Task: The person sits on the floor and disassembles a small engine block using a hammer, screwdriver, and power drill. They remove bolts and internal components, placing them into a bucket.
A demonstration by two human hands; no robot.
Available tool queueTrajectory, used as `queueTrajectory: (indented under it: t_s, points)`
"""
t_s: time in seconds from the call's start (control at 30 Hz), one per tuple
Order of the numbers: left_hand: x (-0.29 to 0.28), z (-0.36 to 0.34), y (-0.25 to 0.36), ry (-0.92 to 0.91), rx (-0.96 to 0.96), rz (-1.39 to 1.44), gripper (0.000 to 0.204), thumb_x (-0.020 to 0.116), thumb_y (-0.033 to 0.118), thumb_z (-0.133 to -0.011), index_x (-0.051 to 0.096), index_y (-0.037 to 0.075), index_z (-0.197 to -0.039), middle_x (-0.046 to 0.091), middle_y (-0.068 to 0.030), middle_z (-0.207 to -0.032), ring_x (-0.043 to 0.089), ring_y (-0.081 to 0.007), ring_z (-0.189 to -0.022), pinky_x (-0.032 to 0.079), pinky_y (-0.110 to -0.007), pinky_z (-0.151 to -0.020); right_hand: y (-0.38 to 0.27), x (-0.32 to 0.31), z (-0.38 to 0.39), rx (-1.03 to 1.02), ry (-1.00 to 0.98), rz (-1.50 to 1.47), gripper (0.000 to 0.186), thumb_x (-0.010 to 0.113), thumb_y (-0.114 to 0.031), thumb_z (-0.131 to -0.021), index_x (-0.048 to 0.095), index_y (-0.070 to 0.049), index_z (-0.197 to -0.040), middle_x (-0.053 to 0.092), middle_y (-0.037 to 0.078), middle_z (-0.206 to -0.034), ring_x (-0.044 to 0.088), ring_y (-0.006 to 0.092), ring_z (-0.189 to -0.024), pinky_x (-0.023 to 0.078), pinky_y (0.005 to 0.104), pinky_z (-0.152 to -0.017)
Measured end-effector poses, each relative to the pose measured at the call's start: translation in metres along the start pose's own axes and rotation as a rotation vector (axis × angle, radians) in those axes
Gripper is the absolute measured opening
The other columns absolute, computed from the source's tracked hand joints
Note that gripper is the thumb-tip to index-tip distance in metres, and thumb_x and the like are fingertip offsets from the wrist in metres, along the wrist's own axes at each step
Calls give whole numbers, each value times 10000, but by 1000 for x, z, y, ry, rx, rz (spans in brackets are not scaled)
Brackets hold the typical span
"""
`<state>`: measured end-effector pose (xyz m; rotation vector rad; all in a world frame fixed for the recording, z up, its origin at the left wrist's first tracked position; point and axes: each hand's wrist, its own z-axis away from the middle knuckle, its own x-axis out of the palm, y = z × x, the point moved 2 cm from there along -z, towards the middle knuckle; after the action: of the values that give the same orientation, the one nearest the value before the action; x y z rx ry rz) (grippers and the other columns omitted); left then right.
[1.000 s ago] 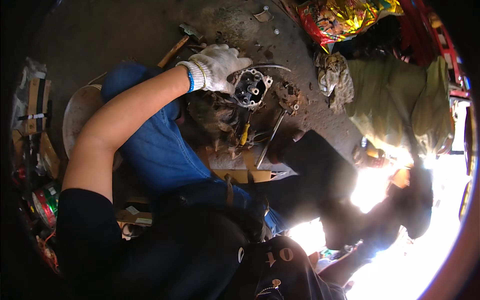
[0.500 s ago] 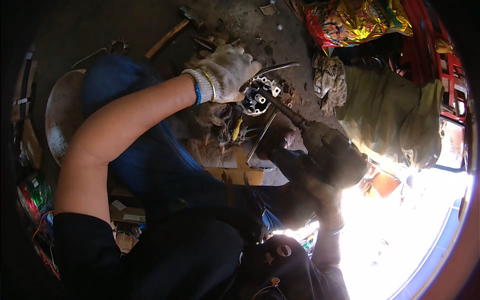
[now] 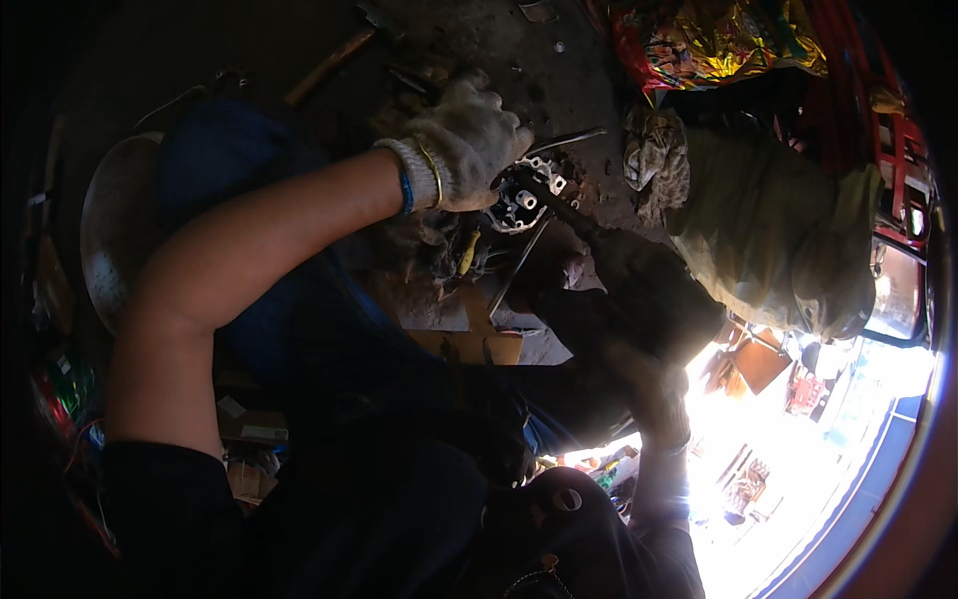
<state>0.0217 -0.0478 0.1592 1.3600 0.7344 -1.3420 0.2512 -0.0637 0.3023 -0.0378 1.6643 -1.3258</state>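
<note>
— Gloves first: the left hand (image 3: 469, 140) wears a pale knitted one with a blue and yellow cuff, and it sits near twelve o'clock in the view, the bare forearm running down to it from eight o'clock.

— What do its fingers do?

— They are curled down over the round metal engine part (image 3: 524, 195), gripping its upper left rim. That part is grey, ringed with small white-looking lugs, and lies on the dirty floor (image 3: 559, 90) just at the glove's four o'clock.

— And the right hand (image 3: 639, 290)?

— Dark-gloved and in deep shadow, at the part's four o'clock. Its fingers are clenched around the handle of a long dark tool (image 3: 559, 205), whose tip reaches up to the part and touches its right side.

— Anything else close by?

— A thin metal rod (image 3: 519, 265) slants away from the part toward seven o'clock, and a small yellow-handled tool (image 3: 467, 252) lies just left of it. A second thin bar (image 3: 569, 140) pokes out from under the glove toward two o'clock. A wooden-handled hammer (image 3: 334, 60) rests near eleven o'clock, well apart from the hands.

— Further out?

— A crumpled grey rag (image 3: 654, 155) at the part's three o'clock, beside a big olive cloth bundle (image 3: 768, 240). Shiny red and yellow wrapping (image 3: 718, 40) fills the one o'clock corner. A round pale pan (image 3: 110, 250) shows at nine o'clock, beyond the blue trouser knee (image 3: 220, 160).
</note>
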Motion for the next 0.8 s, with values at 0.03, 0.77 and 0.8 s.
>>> queueTrajectory:
  t_s: [0.03,0.77,0.8]
  points:
    - [1,0,-1,9,-4,9,735,809,463,-767,566,79,-1345,634,-120,-1208,606,-275,-1133,484,-400,-959,0,-1,-4,-8,-2,2,624,780,-260,-672,682,10,-1227,733,148,-1097,701,282,-991,487,377,-1019]
    - [13,-6,2,-31,-56,106,679,781,335,-816,516,29,-1361,534,-122,-1216,515,-283,-1138,503,-423,-982,43,-53,1,-284,-531,836,441,856,-182,-758,717,-43,-1153,720,135,-1102,689,307,-1026,545,398,-921]
    - [13,-6,3,-32,-58,119,674,781,331,-817,517,27,-1357,534,-121,-1216,515,-283,-1138,504,-424,-976,38,-52,-4,-292,-529,817,436,854,-185,-760,719,-44,-1150,719,139,-1100,689,308,-1022,546,398,-917]
